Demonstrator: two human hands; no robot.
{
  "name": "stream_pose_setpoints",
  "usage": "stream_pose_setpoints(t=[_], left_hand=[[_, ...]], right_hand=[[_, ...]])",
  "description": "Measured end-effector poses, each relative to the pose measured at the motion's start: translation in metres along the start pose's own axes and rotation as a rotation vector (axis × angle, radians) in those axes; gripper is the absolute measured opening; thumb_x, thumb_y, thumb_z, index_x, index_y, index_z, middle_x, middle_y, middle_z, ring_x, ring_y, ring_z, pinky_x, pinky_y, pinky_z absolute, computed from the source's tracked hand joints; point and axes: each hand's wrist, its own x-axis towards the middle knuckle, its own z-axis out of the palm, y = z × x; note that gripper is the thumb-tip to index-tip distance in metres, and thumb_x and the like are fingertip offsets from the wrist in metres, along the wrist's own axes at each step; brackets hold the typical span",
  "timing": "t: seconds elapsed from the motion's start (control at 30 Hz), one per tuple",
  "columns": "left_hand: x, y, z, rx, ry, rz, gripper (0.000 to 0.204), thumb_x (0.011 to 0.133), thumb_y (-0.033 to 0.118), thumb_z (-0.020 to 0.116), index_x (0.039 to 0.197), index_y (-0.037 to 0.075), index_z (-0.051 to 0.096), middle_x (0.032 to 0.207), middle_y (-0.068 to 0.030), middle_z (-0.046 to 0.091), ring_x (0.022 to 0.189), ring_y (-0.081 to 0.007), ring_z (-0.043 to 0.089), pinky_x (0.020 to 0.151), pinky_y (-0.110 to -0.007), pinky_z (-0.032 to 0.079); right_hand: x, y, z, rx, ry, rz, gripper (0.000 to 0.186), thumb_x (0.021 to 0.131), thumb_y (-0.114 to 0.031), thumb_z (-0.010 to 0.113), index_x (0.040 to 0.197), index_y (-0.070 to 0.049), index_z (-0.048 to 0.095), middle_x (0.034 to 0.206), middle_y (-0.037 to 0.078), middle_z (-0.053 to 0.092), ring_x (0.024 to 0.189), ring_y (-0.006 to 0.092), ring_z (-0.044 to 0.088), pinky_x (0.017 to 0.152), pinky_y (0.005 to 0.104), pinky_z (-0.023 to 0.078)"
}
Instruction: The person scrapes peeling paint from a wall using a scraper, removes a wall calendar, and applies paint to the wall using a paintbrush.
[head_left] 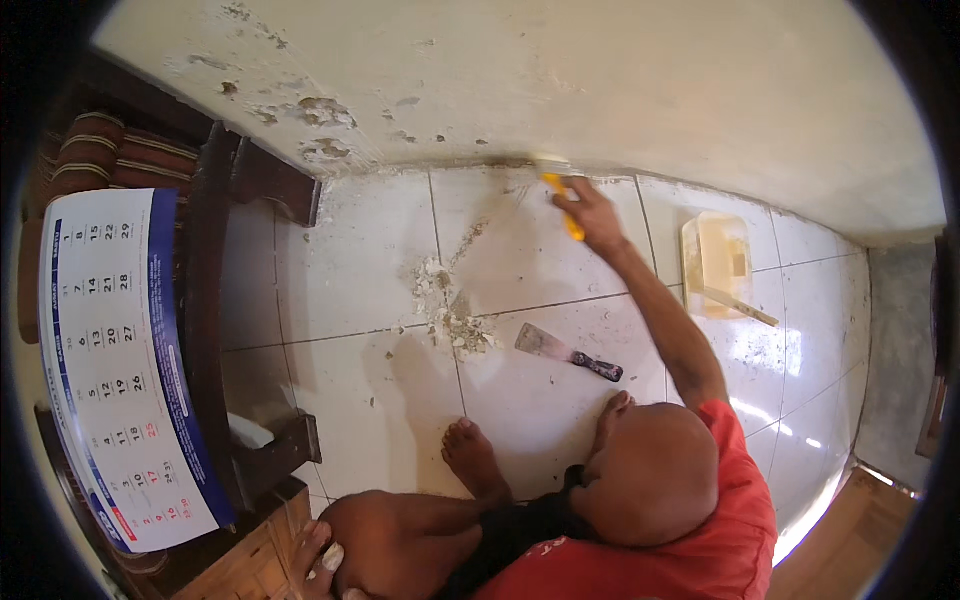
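Red shirt cloth (640, 565) is noted at the near edge; the left hand (308, 555) is placed beside a bent knee (370, 545), its fingers loosely curled, with a small pale lump (333, 556) seen against them; whether the lump is gripped cannot be told. Beyond the bare feet (475, 460), a scraper (560, 350) with a dark handle is found lying flat on white floor tiles (350, 410); to its left, pale flakes (455, 318) are heaped along the joints; to its right and farther out, a cream tray (715, 250) is found, a flat stick (738, 305) resting at its near rim. Farthest out, a yellow-handled tool (575, 226) is held by the right hand (597, 216); the fingers are wrapped round the handle, and the pale head is positioned at the foot of a wall (700, 110), by which pitted plaster is shown toward the left.
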Motion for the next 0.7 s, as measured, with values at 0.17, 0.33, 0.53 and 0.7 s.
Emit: stream_pose_setpoints(t=[0.17,0.33,0.53,0.7], left_hand=[[0.010,-0.042,0.027,-0.139,0.110,0.132,0.039,0.098,0.022,0.044,0.112,-0.010,0.062,0.109,-0.0268,0.067,0.102,-0.0432,0.064,0.095,-0.055,0.049],[0.036,-0.034,0.050,-0.059,-0.002,0.054,0.038,0.099,0.022,0.044,0.112,-0.009,0.061,0.112,-0.0263,0.066,0.105,-0.0412,0.063,0.097,-0.053,0.049],[0.076,-0.006,0.079,0.075,-0.017,-0.160,0.036,0.101,0.022,0.045,0.113,-0.007,0.062,0.116,-0.0255,0.065,0.108,-0.0408,0.063,0.098,-0.051,0.049],[0.146,-0.035,0.126,0.076,-0.135,-0.075,0.036,0.101,0.023,0.046,0.115,-0.006,0.062,0.119,-0.0255,0.064,0.109,-0.0407,0.062,0.097,-0.051,0.050]], right_hand=[[-0.032,0.015,-0.026,-0.255,0.003,0.375,0.036,0.074,-0.005,0.067,0.109,-0.014,0.068,0.120,0.012,0.056,0.113,0.0338,0.055,0.089,0.0407,0.052],[0.046,-0.002,0.051,-0.052,0.130,0.175,0.031,0.076,0.000,0.066,0.104,-0.012,0.068,0.118,0.011,0.058,0.110,0.0314,0.058,0.080,0.0400,0.056],[0.088,0.026,0.047,0.189,0.082,-0.064,0.031,0.077,-0.006,0.068,0.107,-0.013,0.070,0.121,0.013,0.061,0.114,0.0312,0.059,0.092,0.0400,0.053],[0.044,0.111,-0.036,-0.091,0.189,0.371,0.036,0.074,0.004,0.064,0.106,-0.012,0.067,0.125,0.013,0.059,0.115,0.0364,0.056,0.087,0.0424,0.053]])
